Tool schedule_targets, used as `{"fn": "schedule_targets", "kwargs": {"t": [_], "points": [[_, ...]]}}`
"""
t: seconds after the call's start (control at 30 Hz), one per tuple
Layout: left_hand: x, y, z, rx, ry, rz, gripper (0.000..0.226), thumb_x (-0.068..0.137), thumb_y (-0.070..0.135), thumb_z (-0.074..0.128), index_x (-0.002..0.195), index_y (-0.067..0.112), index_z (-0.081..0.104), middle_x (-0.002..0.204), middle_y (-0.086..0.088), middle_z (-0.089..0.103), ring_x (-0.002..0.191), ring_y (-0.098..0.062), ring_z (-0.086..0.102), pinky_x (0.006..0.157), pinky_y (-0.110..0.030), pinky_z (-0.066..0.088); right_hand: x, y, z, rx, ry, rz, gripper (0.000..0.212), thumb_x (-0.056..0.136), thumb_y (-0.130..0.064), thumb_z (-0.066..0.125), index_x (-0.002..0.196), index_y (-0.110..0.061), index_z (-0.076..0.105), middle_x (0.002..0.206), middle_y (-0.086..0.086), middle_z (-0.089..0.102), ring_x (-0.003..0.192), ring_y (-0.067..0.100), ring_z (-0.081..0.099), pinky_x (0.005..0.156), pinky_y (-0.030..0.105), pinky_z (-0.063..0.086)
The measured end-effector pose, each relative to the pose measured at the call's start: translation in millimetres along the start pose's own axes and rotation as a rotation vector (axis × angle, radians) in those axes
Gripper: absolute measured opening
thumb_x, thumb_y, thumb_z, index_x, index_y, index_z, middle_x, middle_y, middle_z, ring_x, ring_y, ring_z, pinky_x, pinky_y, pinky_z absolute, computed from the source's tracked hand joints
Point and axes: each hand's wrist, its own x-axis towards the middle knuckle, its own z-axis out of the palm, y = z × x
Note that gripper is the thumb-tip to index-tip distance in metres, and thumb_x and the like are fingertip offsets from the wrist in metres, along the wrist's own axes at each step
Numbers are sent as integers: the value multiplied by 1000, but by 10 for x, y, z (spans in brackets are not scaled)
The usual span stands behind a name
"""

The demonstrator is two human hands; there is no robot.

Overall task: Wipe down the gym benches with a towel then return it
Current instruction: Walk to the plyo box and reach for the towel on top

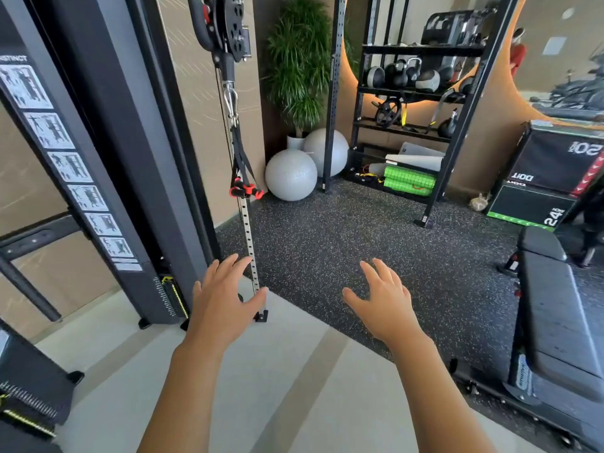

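Both my hands reach out in front of me at waist height, palms down, fingers spread and holding nothing. My left hand (225, 294) hovers before the foot of a cable machine's perforated rail. My right hand (384, 300) hangs over the speckled rubber floor. A black padded gym bench (555, 308) stands at the right edge, its long pad running away from me. No towel is in view.
A tall black cable machine (130, 178) fills the left, its red-and-black handle (245, 189) hanging from a strap. Two grey exercise balls (291, 174) and a potted plant sit in the corner. A black rack (411, 103) with kettlebells and green rollers stands behind; plyo boxes (552, 178) stand right.
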Motion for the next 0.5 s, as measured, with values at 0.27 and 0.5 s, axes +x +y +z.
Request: {"fn": "schedule_targets", "kwargs": {"t": [0.27,0.5], "points": [[633,876,600,-20,-55,92,69,92,64,55,154,40,37,166,13,30,157,-20,16,124,-56,21,502,940,-311,-1,15,80,77,96,-68,45,160,-31,24,170,-2,15,156,25,12,124,57,19],[1105,1676,1087,-22,-98,135,68,93,62,58,154,40,39,167,13,28,158,-19,13,125,-57,20,1003,1719,-613,26,41,122,79,95,-68,46,161,-31,24,170,-2,14,156,26,11,123,57,19]]}}
